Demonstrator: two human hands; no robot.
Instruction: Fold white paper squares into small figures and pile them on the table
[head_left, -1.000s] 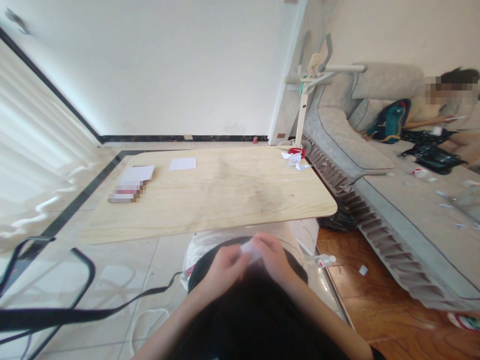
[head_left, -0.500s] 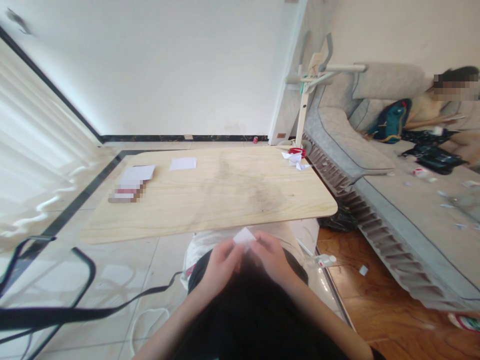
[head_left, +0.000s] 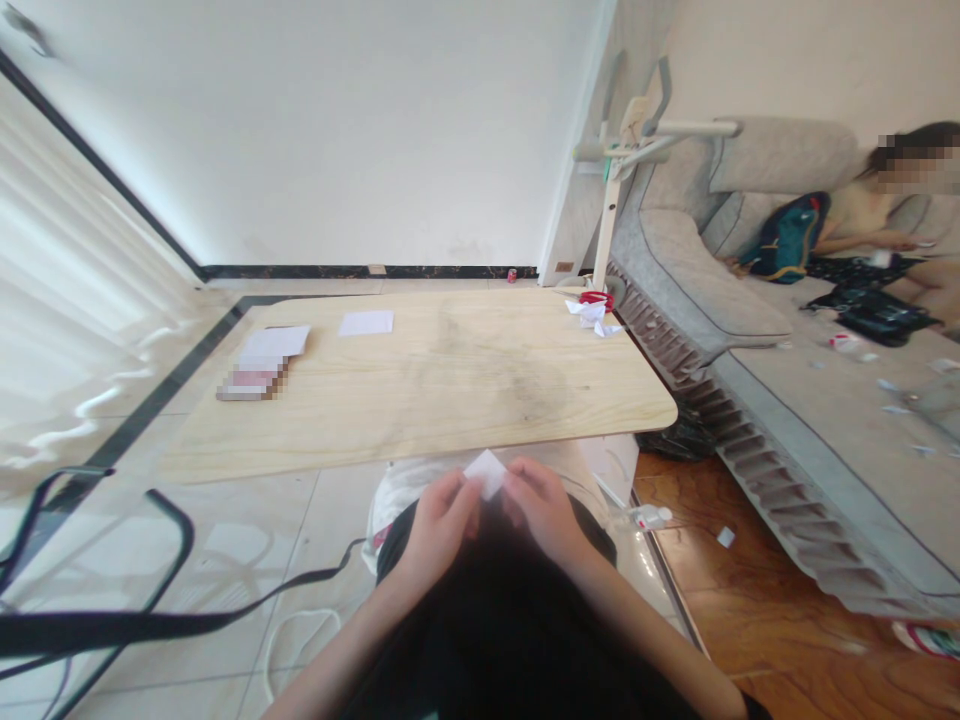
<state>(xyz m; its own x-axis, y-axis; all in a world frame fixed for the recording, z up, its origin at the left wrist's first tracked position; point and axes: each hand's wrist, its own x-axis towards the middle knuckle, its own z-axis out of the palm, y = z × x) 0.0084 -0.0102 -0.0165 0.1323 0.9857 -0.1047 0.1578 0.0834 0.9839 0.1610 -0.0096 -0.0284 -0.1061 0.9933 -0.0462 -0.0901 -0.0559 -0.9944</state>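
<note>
A small white folded piece of paper (head_left: 487, 470) is held over my lap, just below the near edge of the wooden table (head_left: 360, 400). My left hand (head_left: 444, 510) pinches its left side and my right hand (head_left: 541, 505) pinches its right side. One corner of the paper points away from me. The lower fingers of both hands are partly hidden against my dark clothing.
White sheets (head_left: 276, 341) lie on a stack at the table's left, with a flat white sheet (head_left: 366, 323) beside them. Folded white paper shapes (head_left: 589, 315) and red-handled scissors (head_left: 598, 299) sit at the far right corner. A person (head_left: 862, 220) sits on the grey sofa (head_left: 832, 390).
My hands stay closed on the paper in nearly the same place; more of the paper's lower part shows between them. The view has shifted slightly.
</note>
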